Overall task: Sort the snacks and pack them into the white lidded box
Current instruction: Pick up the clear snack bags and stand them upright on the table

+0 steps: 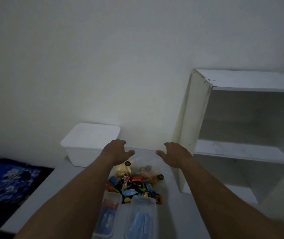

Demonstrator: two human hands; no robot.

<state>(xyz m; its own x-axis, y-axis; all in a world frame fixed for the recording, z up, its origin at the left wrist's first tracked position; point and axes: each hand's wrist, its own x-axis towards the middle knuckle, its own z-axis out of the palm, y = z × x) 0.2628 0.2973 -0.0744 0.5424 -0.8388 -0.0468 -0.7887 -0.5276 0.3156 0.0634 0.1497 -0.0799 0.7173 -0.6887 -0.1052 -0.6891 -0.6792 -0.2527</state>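
Starting nearest you at 6 o'clock, two clear tubs lie side by side on the pale table (51,183). The left tub (107,216) shows red and blue contents, the right tub (142,219) something blue, and the bottom edge cuts both off. Just beyond them sits the snacks pile (134,185), a loose heap of small wrapped pieces in blue, red, black and orange, with pale yellow packets and two dark round pieces on its far side. The light is dim and the wrappers blur, so no label can be read. Something clear lies at the heap's far end; what it is you cannot tell.

Your forearms run past the heap on either side. Your left hand (116,151) hangs at 11 o'clock from the pile and your right hand (175,155) at 1 o'clock. They are well apart, palms down, thumbs pointing toward each other, gripping nothing. The fingers bend away from the camera, so their tips are hidden.

The white lidded box (89,144) stands at 10 o'clock from your left hand, by the wall, plain white with rounded corners and its lid on. Your left hand overlaps its right corner in view; whether they touch you cannot tell.

At 3 o'clock a white shelf unit (241,135) is cut off by the right edge, and at 8 o'clock lies a blue patterned cloth (8,178).
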